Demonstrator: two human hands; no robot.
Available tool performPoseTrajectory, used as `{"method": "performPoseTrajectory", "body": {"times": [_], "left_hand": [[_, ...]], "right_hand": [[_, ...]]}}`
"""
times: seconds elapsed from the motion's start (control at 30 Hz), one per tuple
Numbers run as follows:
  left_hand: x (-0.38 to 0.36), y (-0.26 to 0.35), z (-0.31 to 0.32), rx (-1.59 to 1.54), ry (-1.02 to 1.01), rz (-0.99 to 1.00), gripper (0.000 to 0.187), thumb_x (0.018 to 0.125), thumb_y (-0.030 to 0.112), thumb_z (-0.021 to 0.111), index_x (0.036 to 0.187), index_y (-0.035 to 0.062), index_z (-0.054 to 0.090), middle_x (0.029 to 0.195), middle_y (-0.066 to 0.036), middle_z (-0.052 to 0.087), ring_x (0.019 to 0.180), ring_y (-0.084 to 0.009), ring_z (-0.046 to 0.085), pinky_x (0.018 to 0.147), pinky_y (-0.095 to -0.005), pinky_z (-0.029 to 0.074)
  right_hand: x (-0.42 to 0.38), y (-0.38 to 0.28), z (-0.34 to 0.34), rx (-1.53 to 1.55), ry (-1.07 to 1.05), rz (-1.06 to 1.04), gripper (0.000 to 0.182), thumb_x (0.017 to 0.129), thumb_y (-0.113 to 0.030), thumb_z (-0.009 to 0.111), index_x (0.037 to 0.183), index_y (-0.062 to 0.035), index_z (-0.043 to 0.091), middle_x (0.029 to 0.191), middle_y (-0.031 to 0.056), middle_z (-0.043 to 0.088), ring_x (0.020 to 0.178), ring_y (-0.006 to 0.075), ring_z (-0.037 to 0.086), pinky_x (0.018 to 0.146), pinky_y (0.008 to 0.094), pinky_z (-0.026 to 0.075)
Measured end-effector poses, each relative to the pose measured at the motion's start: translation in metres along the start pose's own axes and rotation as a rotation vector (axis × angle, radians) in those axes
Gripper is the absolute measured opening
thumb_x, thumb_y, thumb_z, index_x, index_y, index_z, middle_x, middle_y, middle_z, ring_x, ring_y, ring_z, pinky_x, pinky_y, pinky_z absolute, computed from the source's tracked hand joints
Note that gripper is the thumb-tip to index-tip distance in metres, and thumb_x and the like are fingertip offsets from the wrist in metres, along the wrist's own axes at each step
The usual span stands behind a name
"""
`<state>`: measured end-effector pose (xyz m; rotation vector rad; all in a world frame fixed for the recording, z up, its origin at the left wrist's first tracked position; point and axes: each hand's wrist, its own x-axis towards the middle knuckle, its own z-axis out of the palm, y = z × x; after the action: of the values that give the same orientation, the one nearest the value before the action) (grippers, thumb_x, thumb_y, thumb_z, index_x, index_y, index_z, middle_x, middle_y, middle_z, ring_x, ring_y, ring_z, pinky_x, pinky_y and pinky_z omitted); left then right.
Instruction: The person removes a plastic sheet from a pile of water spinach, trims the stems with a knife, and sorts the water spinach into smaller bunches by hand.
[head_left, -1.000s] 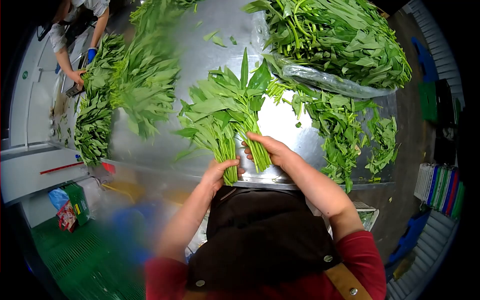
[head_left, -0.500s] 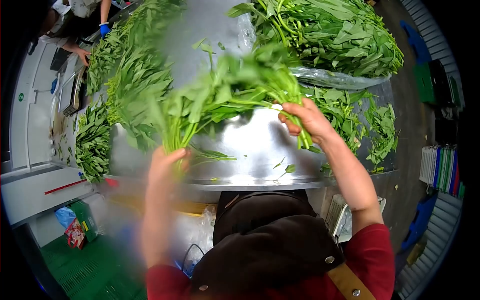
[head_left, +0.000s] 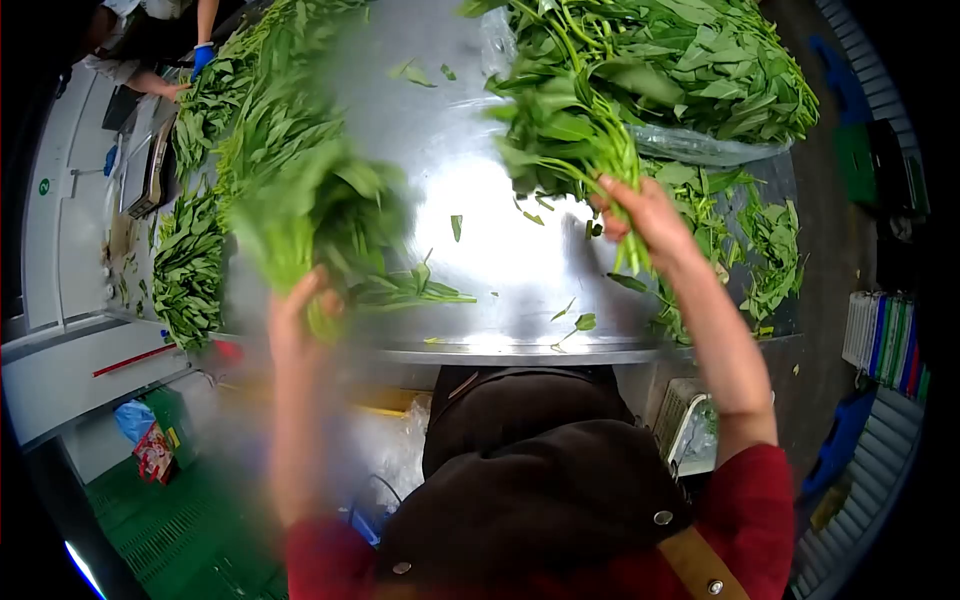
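Observation:
My left hand (head_left: 305, 305) is closed around the stems of a bunch of leafy greens (head_left: 310, 205), blurred by motion, over the left part of the steel table. In my right hand (head_left: 645, 220) is a second bunch of leafy greens (head_left: 575, 135), gripped by its stems with the leaves pointing up and left. The two bunches are apart, with bare steel tabletop (head_left: 455, 180) between them. A few loose stems (head_left: 425, 285) lie beside the left bunch, and a small sprig (head_left: 580, 323) rests near the front edge.
A large heap of greens (head_left: 700, 70) on a clear plastic bag (head_left: 700, 145) fills the back right. More greens (head_left: 280, 110) line the left side. Loose greens (head_left: 770, 250) lie at the right edge. A co-worker's blue-gloved hand (head_left: 203, 58) is at the far left.
My hands have moved apart, and the greens that overlapped between them are now two separate bunches. The left bunch went left; the right one shifted slightly right and up.

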<state>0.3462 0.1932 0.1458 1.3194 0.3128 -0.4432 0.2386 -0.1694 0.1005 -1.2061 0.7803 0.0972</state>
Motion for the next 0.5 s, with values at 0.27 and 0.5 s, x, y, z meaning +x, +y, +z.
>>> {"method": "performPoseTrajectory", "body": {"times": [0.27,0.5], "left_hand": [[-0.033,-0.1,-0.017,-0.262,0.331,-0.223,0.014,0.078,0.012,0.061,0.077,0.0113,0.046,0.07,-0.001,0.046,0.057,-0.0129,0.042,0.058,-0.0299,0.041],[-0.037,-0.157,-0.061,-0.55,0.288,-0.411,0.018,0.082,0.013,0.064,0.085,0.01,0.046,0.074,-0.002,0.049,0.059,-0.0144,0.044,0.054,-0.0315,0.043]], "right_hand": [[-0.005,0.121,0.125,-0.185,-0.413,-0.076,0.026,0.085,-0.019,0.064,0.097,0.0019,0.053,0.063,0.0073,0.058,0.053,0.0142,0.059,0.051,0.0302,0.049],[0.002,0.193,0.15,-1.165,-0.225,-0.576,0.023,0.079,-0.007,0.06,0.098,-0.0028,0.049,0.09,0.0142,0.054,0.069,0.034,0.06,0.062,0.0434,0.049]]}}
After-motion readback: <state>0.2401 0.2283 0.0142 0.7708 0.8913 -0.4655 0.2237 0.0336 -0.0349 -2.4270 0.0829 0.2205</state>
